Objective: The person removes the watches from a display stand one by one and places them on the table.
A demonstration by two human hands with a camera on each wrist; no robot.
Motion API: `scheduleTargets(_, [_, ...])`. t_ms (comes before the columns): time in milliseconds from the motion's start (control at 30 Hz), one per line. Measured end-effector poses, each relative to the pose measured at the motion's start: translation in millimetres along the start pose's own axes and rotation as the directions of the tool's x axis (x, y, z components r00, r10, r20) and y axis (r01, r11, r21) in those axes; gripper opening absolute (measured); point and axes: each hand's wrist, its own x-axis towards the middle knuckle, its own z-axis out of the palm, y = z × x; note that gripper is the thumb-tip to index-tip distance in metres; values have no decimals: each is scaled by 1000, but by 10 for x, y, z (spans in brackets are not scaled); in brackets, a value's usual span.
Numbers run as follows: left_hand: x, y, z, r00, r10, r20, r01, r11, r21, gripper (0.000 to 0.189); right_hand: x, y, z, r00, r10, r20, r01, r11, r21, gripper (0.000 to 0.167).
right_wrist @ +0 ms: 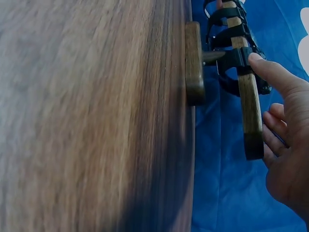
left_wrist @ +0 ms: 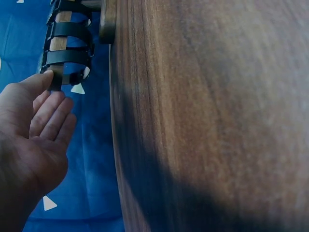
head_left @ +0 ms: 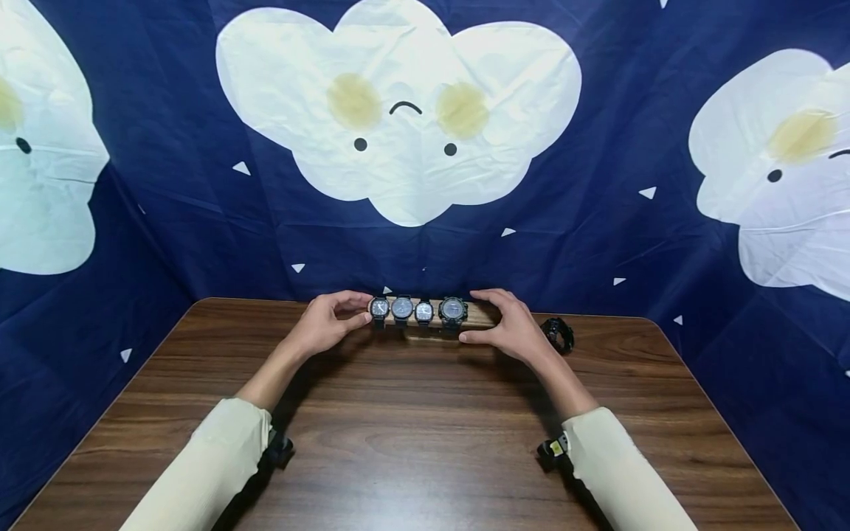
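Observation:
Four-sided and round dark wristwatches hang in a row on a wooden T-bar watch stand (head_left: 483, 316) at the table's back edge. My left hand (head_left: 321, 322) holds the bar's left end, beside the leftmost watch (head_left: 379, 307). Its thumb lies against the wood in the left wrist view; the other fingers extend behind. At the right, my right hand (head_left: 511, 328) pinches the rightmost watch (head_left: 453, 310), the largest of the row. The right wrist view shows that thumb on the black strap (right_wrist: 235, 59); the index fingertip is hidden there. Bare bar sticks out right of this watch.
Another black watch (head_left: 558, 335) lies on the brown wooden table (head_left: 425, 428), just right of my right hand. The stand's base (right_wrist: 195, 63) sits close to the back edge. Behind hangs a blue cloth (head_left: 199, 221) with white clouds.

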Motion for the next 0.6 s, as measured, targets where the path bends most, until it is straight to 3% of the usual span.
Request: scheduleTargets(600, [8, -7, 4, 1000, 1, 2, -1, 1000, 3, 36, 89, -105, 68, 999, -20, 33, 20, 1000, -8, 86])
